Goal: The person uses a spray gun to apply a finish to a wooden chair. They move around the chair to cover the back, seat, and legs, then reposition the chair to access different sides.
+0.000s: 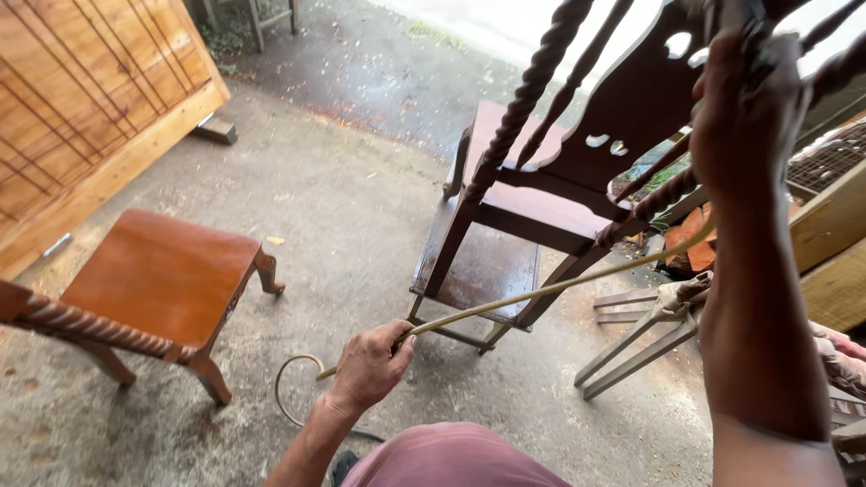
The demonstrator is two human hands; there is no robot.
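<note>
Two hands are being used on one long strand of pale cane (541, 290). The strand is being pinched tightly in the left hand (368, 368), low in the view, with the thumb pressed over it. From there it is being stretched taut, up and to the right, toward the right hand (744, 108), which is being held high against the carved back of one dark wooden chair (532, 203); whether the right fingers are closed on the strand or on the chair cannot be told. Behind the left hand, one loose loop of the strand (290, 383) is lying on the concrete floor (343, 216). One lighter brown chair (158, 280) is standing well apart at the left. One slatted wooden panel (81, 99) is being leaned at the upper left.
</note>
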